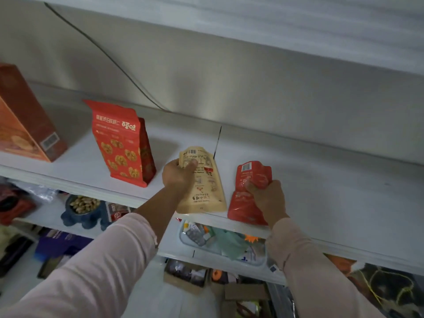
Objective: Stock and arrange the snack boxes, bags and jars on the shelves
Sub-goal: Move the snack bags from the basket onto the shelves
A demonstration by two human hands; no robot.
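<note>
On the white shelf [321,184], my left hand [177,174] grips a beige snack pouch [204,187] near its top, the pouch standing at the shelf's front edge with its printed back toward me. To its right, my right hand [266,196] grips a small red snack pouch [247,180], crumpling its middle as it stands on the shelf. Left of both pouches stands an upright red walnut bag [121,143]. An orange-red snack box [25,118] stands at the far left of the same shelf.
A dark cable [103,49] runs down the shelf's back wall. The lower shelf holds a blue bowl of nuts [82,210], a clear tray of small packets [220,239] and dark packages at left. Boxes and bags lie further below.
</note>
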